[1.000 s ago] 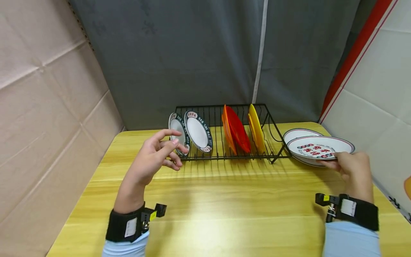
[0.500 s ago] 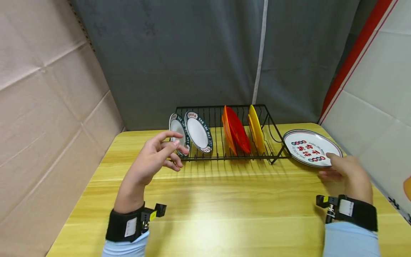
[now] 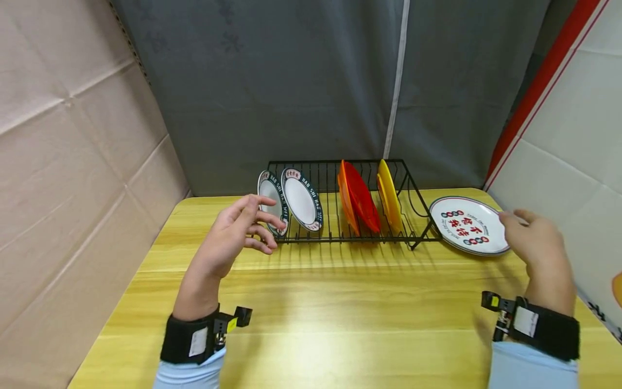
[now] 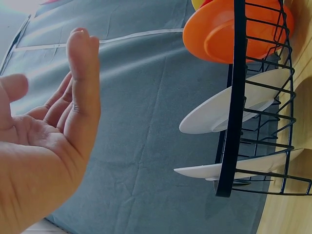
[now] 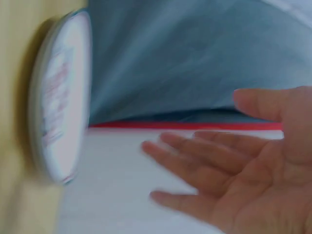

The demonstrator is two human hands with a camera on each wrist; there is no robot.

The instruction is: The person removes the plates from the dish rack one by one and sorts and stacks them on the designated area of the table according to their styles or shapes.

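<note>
My left hand (image 3: 238, 229) hovers in front of the left end of a black wire dish rack (image 3: 330, 239), fingers loosely bent and holding nothing. Two white plates with dark green rims stand tilted there; the nearer-centre plate (image 3: 300, 200) shows whole, while the left plate (image 3: 270, 190) is partly behind the fingers. On the table right of the rack lies a white plate with red lettering (image 3: 466, 226), apparently stacked on another. Just right of it, my right hand (image 3: 536, 243) is raised, apart from the plate. In the right wrist view its fingers (image 5: 195, 165) are spread with nothing held.
An orange plate (image 4: 209, 36) and a red plate (image 3: 360, 199) lean together mid-rack. Yellow plates (image 3: 387, 194) stand near its right end. A grey curtain (image 3: 291, 97) hangs behind, with a pale wall (image 3: 73, 162) left and a white one (image 3: 573, 140) right.
The right hand has set the lettered plate down flat on top of the plate below, let go and lifted away to the right. The left hand has barely moved.
</note>
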